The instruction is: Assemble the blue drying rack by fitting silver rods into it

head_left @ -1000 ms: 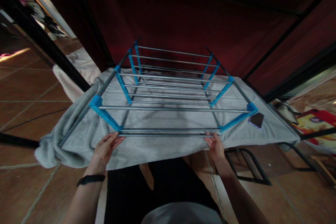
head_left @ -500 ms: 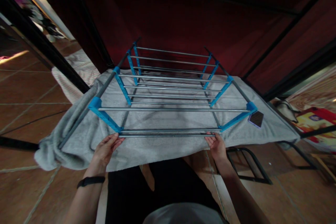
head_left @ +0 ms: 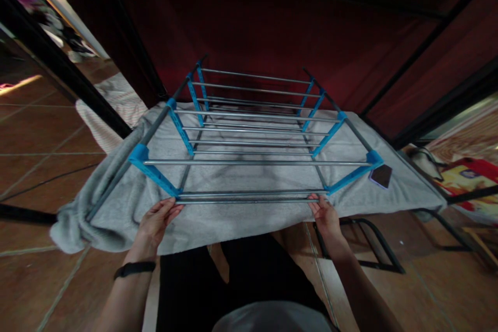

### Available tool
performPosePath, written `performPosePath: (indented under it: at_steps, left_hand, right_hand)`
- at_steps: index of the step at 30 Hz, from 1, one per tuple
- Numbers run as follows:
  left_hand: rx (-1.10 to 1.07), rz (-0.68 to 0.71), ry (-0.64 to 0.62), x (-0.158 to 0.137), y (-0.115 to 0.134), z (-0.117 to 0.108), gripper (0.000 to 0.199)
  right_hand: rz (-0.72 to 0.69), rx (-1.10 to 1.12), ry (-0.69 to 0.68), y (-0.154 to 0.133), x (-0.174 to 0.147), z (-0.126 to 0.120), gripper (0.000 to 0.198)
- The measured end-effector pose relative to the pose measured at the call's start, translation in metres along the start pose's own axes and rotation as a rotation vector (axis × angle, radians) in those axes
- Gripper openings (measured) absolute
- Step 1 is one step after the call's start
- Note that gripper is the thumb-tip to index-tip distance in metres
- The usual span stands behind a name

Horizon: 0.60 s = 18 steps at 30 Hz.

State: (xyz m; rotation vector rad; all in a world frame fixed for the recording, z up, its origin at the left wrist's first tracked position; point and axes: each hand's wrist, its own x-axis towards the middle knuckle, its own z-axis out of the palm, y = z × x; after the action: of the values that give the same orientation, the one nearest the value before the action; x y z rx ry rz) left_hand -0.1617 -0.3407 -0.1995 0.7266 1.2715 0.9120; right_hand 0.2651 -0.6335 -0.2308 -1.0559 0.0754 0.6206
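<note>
A rack of grey metal tubes with blue plastic brackets [head_left: 158, 177], like a shoe rack, lies on a grey blanket [head_left: 241, 223]. Along its near lower edge runs a metal tube [head_left: 249, 201], close beside another tube of the rack. My left hand [head_left: 158, 218] pinches the tube's left end, just below the left front bracket. At the other end, my right hand [head_left: 325, 213] has its fingers closed on the tube near the right front bracket. Whether the tube's ends sit in the brackets I cannot tell.
A dark phone-like object [head_left: 381, 175] lies on the blanket right of the rack. Dark red panels [head_left: 249, 26] stand behind. Black metal bars [head_left: 379, 241] show below the blanket's right side. A red and yellow bag [head_left: 472, 179] is at far right.
My right hand has slid a little to the right along the tube, nearer the right front bracket. My left hand stays at the left end.
</note>
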Motion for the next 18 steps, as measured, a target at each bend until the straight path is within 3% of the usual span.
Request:
performPosePath:
  at_steps: [18]
  left_hand:
    - [-0.056,0.000,-0.030,0.003,-0.001,-0.007,0.012]
  right_hand:
    - [-0.031,-0.018,0.021,0.006,0.001,0.003,0.022]
